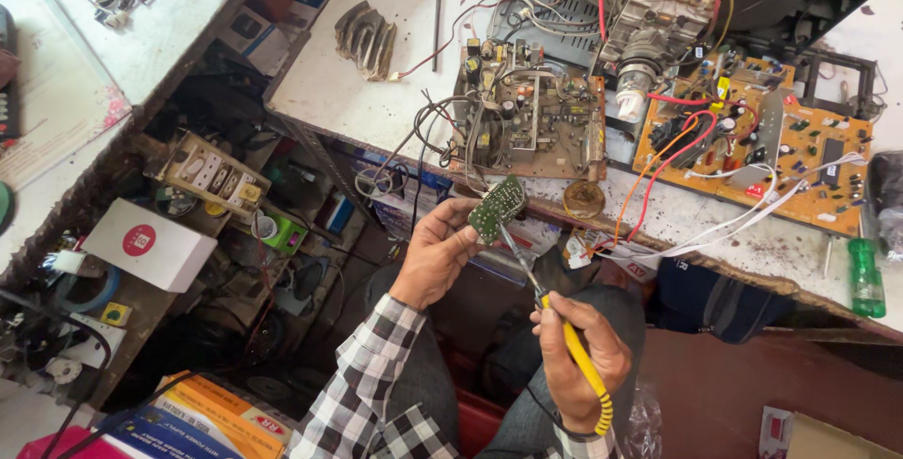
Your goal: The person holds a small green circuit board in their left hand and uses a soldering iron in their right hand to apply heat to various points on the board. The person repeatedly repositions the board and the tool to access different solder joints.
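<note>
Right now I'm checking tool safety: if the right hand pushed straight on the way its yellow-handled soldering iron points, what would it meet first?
The right hand aims the yellow-handled soldering iron up-left. Its tip would first meet the small green circuit board held by the left hand; it already looks at or nearly on the board, though depth is unclear.

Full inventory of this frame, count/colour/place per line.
small circuit board: 1, green, in left hand
soldering iron: 1, yellow handle, in right hand, tip at the small board
large circuit boards: 2, brown centre, orange right, on bench
screwdriver: 1, green handle, bench right edge
white box: 1, red dot, lower shelf left
left hand: 1, checked sleeve
right hand: 1, bottom centre
</note>
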